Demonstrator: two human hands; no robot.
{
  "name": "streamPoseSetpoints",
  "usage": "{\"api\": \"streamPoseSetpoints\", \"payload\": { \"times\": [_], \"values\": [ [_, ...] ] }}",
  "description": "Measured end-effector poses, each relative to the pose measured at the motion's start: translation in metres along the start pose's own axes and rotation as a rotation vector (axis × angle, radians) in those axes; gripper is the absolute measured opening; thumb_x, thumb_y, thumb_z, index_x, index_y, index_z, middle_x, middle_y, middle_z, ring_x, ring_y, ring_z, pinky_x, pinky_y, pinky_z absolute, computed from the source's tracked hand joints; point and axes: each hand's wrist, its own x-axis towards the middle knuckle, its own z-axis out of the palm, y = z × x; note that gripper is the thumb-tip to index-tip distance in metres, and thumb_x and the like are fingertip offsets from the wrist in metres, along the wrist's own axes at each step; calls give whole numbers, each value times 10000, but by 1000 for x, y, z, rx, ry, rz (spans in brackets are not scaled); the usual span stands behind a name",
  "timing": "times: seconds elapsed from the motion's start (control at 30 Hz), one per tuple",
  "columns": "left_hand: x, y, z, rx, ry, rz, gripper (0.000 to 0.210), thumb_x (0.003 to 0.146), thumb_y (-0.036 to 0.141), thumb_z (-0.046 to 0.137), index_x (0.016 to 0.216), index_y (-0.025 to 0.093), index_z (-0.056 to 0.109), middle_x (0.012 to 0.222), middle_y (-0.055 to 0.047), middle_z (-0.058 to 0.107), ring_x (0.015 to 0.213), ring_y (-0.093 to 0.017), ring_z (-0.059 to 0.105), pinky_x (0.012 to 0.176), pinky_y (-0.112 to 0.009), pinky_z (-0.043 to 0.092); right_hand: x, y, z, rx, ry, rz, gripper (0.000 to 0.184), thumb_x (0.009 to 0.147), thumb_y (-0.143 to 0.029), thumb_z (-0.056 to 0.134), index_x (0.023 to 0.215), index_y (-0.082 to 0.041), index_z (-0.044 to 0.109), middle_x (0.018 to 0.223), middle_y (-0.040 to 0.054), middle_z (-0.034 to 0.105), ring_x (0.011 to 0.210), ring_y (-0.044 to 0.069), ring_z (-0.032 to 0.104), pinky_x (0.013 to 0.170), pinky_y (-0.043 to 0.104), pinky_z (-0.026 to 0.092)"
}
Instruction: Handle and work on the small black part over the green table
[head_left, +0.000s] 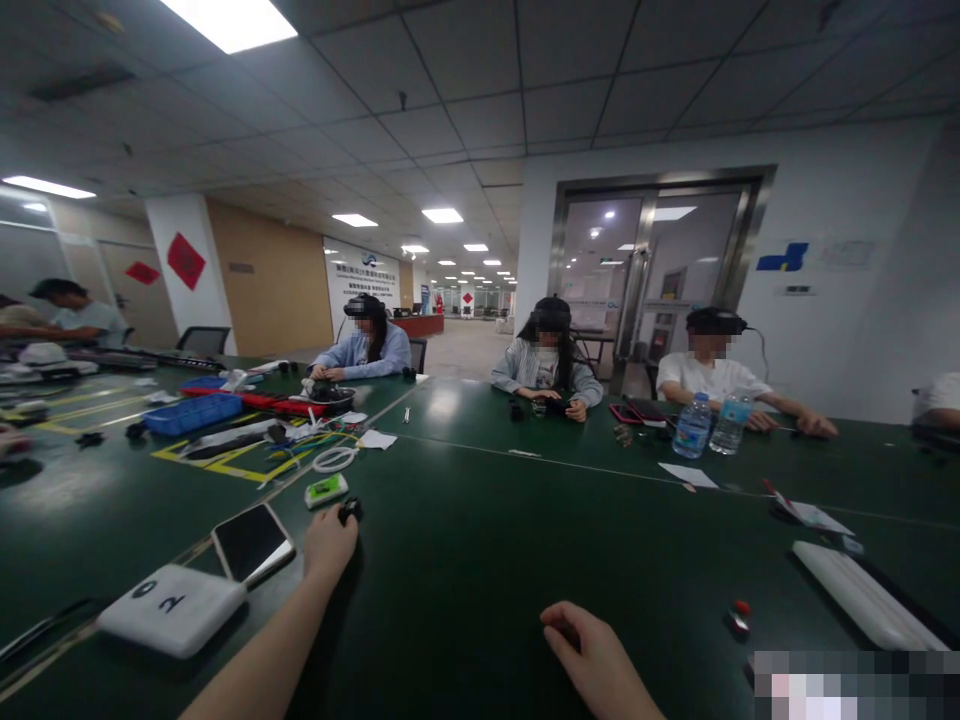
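On the dark green table, my left hand [330, 545] reaches forward with its fingers closed around a small black object [350, 511], whose kind I cannot make out. Just beyond it lies a small green and white box [326, 489]. A phone [253, 542] with a dark screen rests left of my left wrist, touching or close to a white power-bank-like box [172, 608] marked with a 2. My right hand [589, 645] lies low on the table, fingers loosely curled and thumb a little apart, with nothing visible in it.
A blue tray [193, 411], cables [334, 458] and tools spread over the left side. Two water bottles [691, 425] stand at the right. A small red and silver item [739, 618] and a long white case [862, 595] lie right of my right hand. Several people sit across the table.
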Motion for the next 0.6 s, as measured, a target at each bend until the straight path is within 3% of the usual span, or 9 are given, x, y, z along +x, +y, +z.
{"api": "streamPoseSetpoints", "payload": {
  "times": [0.33,0.43,0.6],
  "values": [
    [-1,0,-1,-47,-11,-33,435,779,270,416,1112,71,612,1112,-181,609,1017,-274,575,910,-338,415,4,-16,-10,-7,-70,126,257,855,-212,489,1085,-240,602,1106,33,626,1017,198,593,848,299,475],
    [0,1,-1,-42,-19,-32,440,779,282,409,1106,73,618,1096,-179,618,1029,-284,568,912,-350,416,6,-15,-6,-17,-22,139,256,853,-224,485,1077,-249,607,1075,22,638,994,198,602,820,294,481],
    [5,-1,-1,-53,-23,-53,465,754,304,424,1089,57,632,1104,-199,615,1012,-318,579,863,-384,451,10,-2,6,-23,117,45,243,845,-269,473,1039,-253,619,941,8,662,874,186,628,738,281,483]
  ]
}}
